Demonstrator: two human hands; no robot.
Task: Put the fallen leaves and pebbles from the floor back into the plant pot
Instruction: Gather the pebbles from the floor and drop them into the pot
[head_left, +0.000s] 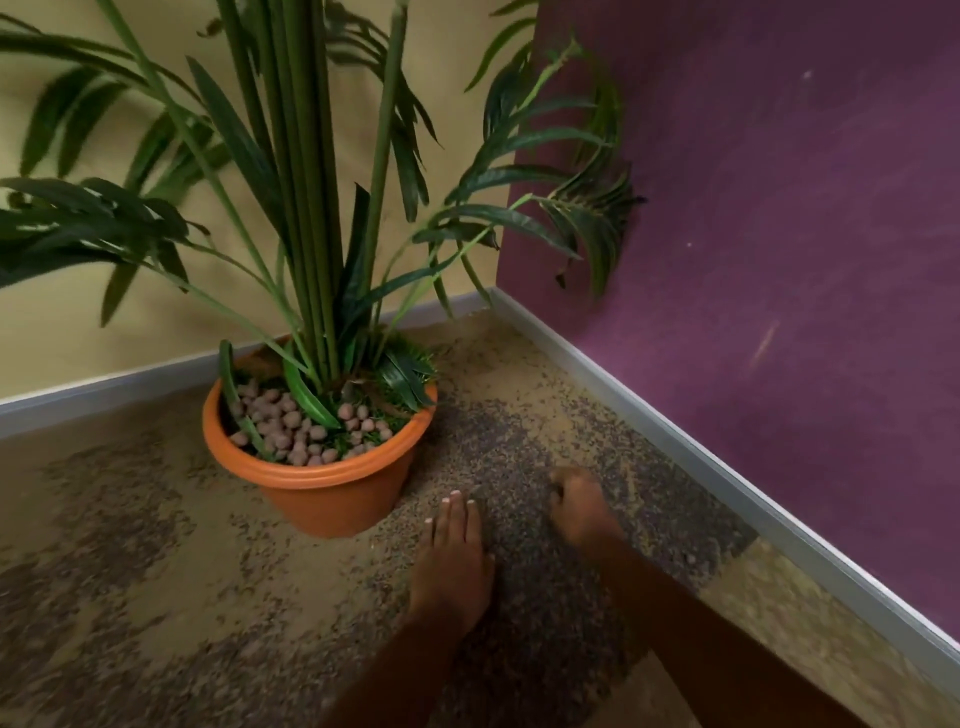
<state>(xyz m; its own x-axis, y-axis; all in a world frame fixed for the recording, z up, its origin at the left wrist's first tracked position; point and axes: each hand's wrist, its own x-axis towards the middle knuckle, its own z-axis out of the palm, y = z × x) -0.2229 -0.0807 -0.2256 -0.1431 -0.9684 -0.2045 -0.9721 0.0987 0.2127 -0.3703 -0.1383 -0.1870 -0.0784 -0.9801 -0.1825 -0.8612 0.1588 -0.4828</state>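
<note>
Floor: speckled brown and tan carpet, fills the lower half of the frame; too mottled to pick out loose pebbles or fallen leaves on it.
Purple wall: takes the whole right side, meets the yellow wall in a corner at upper centre.
Plant: tall green stems rising upright from the pot, long drooping fronds spread across the upper left and centre.
Skirting: grey strip along the foot of both walls.
Plant pot: orange, round, stands on the floor left of centre, near the corner.
Left hand: lower centre, palm down, fingers straight and together, flat at the carpet just right of the pot.
Right hand: right of the left hand, close by, fingers curled under; cannot tell whether anything is held.
Pebbles: brownish round balls heaped inside the pot around the stems, with a few green leaves lying among them.
</note>
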